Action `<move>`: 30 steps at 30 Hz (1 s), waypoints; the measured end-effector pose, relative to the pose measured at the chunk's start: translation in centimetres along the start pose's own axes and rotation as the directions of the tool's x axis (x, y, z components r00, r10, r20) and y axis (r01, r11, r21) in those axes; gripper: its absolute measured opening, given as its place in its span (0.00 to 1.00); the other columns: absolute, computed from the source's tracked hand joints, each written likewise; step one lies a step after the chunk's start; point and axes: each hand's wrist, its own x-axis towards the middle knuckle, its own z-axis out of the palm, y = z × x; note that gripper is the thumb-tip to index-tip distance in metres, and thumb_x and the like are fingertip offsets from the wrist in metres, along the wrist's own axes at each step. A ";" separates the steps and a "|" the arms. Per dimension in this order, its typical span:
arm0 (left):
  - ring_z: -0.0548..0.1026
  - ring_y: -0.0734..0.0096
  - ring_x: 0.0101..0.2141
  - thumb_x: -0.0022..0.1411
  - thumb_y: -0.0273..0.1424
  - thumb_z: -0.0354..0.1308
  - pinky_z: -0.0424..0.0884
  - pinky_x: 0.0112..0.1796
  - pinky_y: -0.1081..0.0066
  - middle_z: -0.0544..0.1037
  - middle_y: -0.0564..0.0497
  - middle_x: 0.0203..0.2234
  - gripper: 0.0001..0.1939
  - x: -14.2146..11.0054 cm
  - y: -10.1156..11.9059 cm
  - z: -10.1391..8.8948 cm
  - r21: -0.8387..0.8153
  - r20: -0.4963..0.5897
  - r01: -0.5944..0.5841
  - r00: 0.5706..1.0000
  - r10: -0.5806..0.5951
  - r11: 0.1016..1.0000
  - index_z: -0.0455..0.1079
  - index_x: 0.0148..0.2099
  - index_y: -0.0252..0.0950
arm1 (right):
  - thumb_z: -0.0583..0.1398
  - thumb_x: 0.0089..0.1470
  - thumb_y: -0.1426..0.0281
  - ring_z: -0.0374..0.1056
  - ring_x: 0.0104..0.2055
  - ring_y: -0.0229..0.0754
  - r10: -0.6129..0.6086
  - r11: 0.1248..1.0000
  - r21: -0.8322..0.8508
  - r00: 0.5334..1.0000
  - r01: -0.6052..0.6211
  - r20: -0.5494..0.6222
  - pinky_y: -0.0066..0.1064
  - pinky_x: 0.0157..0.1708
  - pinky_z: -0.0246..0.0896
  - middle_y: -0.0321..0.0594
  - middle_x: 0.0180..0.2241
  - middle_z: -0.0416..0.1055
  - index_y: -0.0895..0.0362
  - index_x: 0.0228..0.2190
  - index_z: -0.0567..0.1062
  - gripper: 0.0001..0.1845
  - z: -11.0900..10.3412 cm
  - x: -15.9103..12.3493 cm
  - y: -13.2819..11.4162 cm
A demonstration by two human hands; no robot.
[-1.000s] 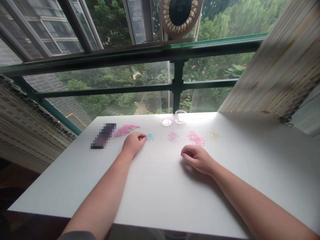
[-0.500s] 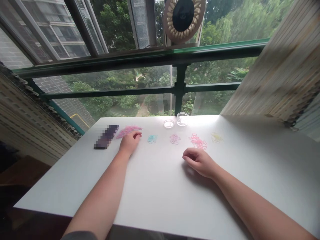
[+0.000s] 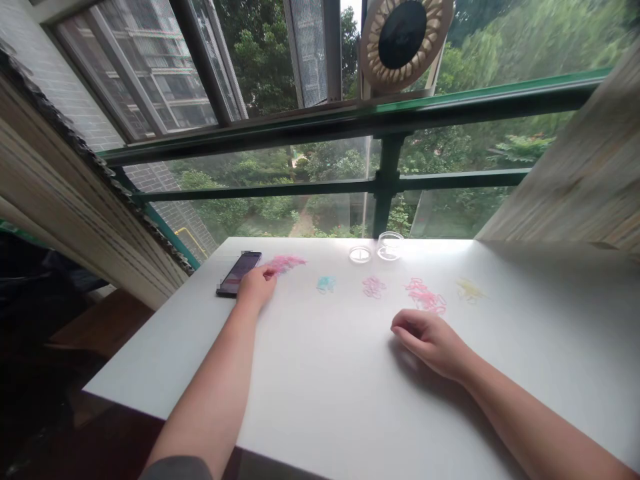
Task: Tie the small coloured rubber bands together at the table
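Observation:
My left hand (image 3: 257, 287) is closed, fingertips pinched at the near left edge of a mixed pink and purple heap of small rubber bands (image 3: 289, 263). Whatever lies between those fingertips is too small to make out. The back of this hand covers a corner of a dark phone (image 3: 242, 272). My right hand (image 3: 425, 337) is curled over the white table, thumb against fingers, with nothing visible in it. Just beyond it lie pink rubber bands (image 3: 425, 297). Blue bands (image 3: 327, 285), light purple bands (image 3: 373, 287) and yellow bands (image 3: 469, 290) form separate small piles.
Two clear round containers (image 3: 390, 248) stand at the back of the white table (image 3: 320, 373). Behind the table runs a green window railing (image 3: 320, 190). A round beige fan (image 3: 400, 40) is above the rail, and curtains (image 3: 560, 180) hang on both sides.
The view has turned left, so everything sits further right in the picture. My left hand has shifted left along the mixed heap toward the phone. My right hand stays curled near the pink bands.

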 end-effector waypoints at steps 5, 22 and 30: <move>0.75 0.62 0.35 0.52 0.32 0.55 0.70 0.39 0.66 0.79 0.48 0.33 0.13 0.2 0.8 0.8 0.028 0.013 -0.052 0.999 0.051 0.998 0.76 0.40 0.39 | 0.53 0.51 0.68 0.61 0.25 0.38 -0.003 1.000 -0.001 1.000 0.003 0.002 0.29 0.27 0.57 0.36 0.22 0.67 0.56 0.25 0.70 0.07 0.1 0.1 0.1; 0.75 0.63 0.33 0.54 0.33 0.53 0.70 0.35 0.67 0.79 0.48 0.31 0.09 1.0 0.9 2.3 0.061 -0.051 -0.046 0.997 0.049 0.997 0.73 0.34 0.38 | 0.53 0.51 0.68 0.61 0.25 0.38 0.016 1.000 0.009 1.000 -0.016 -0.009 0.30 0.27 0.57 0.35 0.22 0.67 0.56 0.26 0.70 0.08 0.1 0.2 0.0; 0.73 0.60 0.41 0.57 0.31 0.49 0.67 0.44 0.64 0.77 0.43 0.36 0.09 0.9 1.0 1.8 0.066 -0.077 -0.077 0.994 0.082 0.995 0.70 0.35 0.35 | 0.53 0.52 0.68 0.61 0.26 0.38 0.029 1.000 -0.001 1.000 -0.029 0.004 0.30 0.28 0.57 0.35 0.23 0.67 0.56 0.26 0.69 0.08 0.1 0.2 0.2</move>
